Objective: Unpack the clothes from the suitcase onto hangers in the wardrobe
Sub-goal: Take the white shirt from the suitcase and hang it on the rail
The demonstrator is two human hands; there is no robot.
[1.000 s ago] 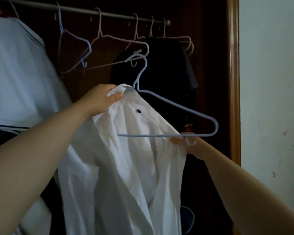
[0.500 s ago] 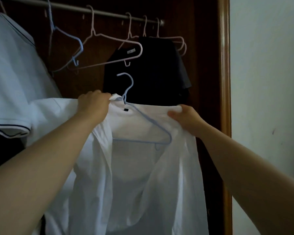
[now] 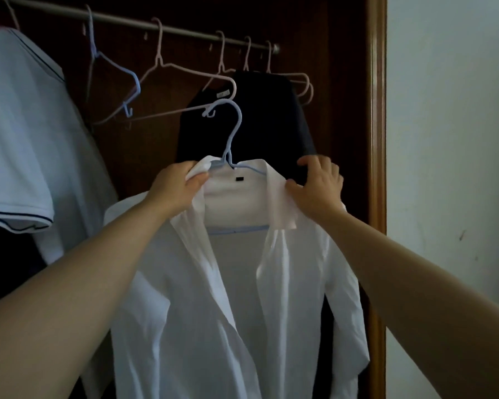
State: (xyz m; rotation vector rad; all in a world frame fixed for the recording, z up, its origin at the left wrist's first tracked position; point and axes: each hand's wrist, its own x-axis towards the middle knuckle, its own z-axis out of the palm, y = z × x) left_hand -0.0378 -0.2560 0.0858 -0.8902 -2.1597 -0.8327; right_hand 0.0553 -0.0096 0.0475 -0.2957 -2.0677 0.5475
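A white collared shirt [image 3: 228, 306] hangs open-fronted on a light blue hanger [image 3: 232, 133], held up in front of the wardrobe below the metal rail [image 3: 185, 28]. The hanger's hook is free of the rail. My left hand [image 3: 179, 185] grips the left side of the collar together with the hanger's shoulder. My right hand [image 3: 317, 182] pinches the right side of the collar over the other shoulder. Both shoulders of the shirt sit on the hanger. The suitcase is out of view.
Several empty pink hangers [image 3: 185, 73] and one blue hanger [image 3: 121, 73] hang on the rail. A dark garment [image 3: 271, 119] hangs behind the shirt, a pale blue polo shirt [image 3: 20, 133] at the left. The wardrobe's wooden frame [image 3: 376, 139] and a white wall [image 3: 450, 139] stand at the right.
The right shoulder of the shirt has been pulled over the hanger's right arm. My right hand moved from the hanger's lower bar up to the collar, and the shirt now hangs spread on the hanger.
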